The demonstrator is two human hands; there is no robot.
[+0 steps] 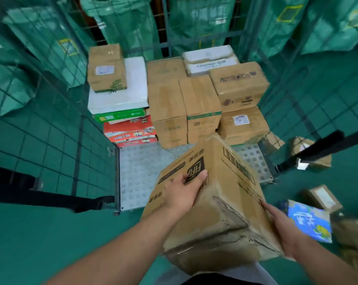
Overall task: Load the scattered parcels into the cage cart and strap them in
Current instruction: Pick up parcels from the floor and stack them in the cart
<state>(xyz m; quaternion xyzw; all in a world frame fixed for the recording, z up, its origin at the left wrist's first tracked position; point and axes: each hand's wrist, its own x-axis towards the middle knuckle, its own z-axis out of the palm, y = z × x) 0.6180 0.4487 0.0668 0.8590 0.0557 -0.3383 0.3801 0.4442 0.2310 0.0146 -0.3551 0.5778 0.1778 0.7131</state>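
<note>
I hold a large worn cardboard box (221, 204) tilted in front of me, over the front edge of the cage cart floor (139, 173). My left hand (182, 192) grips its left face near the black printed logo. My right hand (280, 227) holds its right lower corner. Deeper in the cart stand stacked parcels: brown cartons (184, 108), a white flat box (130, 87) with a small brown carton (107, 68) on it, and a red printed box (130, 132).
Green mesh cart walls (50, 130) rise left and right. Black straps hang at left (50, 200) and right (322, 147). Loose parcels lie on the green floor at right: a blue box (309, 221) and small brown cartons (322, 196). Green sacks (122, 17) hang behind.
</note>
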